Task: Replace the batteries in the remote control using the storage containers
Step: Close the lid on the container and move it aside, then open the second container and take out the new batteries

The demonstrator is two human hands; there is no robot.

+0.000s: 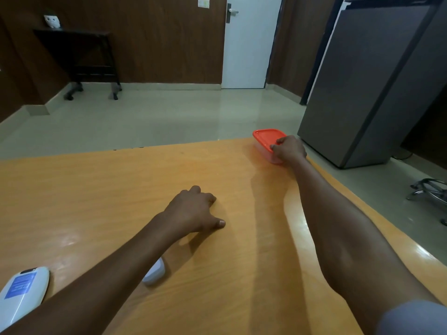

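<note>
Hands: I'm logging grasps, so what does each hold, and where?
The right hand grips the red-lidded container at its near corner; the left hand holds nothing.

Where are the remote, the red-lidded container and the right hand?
remote [20, 290]: head view, on its blue label, near left corner of the table.
red-lidded container [267, 137]: head view, on the lid's top.
right hand [289, 149]: head view, on the back of the hand gripping the container.
</note>
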